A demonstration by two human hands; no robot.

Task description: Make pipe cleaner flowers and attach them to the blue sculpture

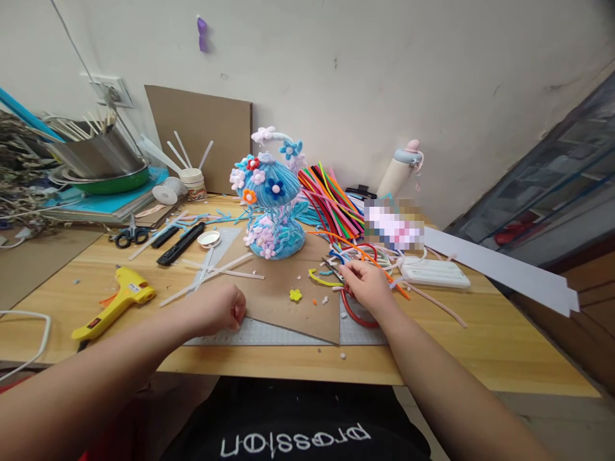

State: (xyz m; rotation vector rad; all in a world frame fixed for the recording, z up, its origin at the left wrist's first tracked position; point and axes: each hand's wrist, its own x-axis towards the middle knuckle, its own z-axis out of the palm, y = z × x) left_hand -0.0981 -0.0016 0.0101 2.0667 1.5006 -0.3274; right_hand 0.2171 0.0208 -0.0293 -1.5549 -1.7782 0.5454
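My right hand [368, 285] is closed, its fingertips around a pair of scissors [335, 270] whose thin metal blades point up and left. Beside it curve a yellow pipe cleaner [324, 280] and a red loop [355, 314]. My left hand [223, 310] rests curled at the left edge of the cardboard sheet [283, 307]; whatever its fingers may hold is hidden. Between the hands lies a small yellow flower [295, 294]. Behind them stands a blue fuzzy mushroom-shaped piece [271, 182] decorated with several coloured flowers.
A yellow glue gun [115, 304] lies at left, near dark-handled scissors [131, 235] and a black cutter [181, 243]. Clear glue sticks [225, 272] cross the cutting mat. Bundled pipe cleaners [331, 202], a white box [435, 272] and a bottle [398, 169] stand at right.
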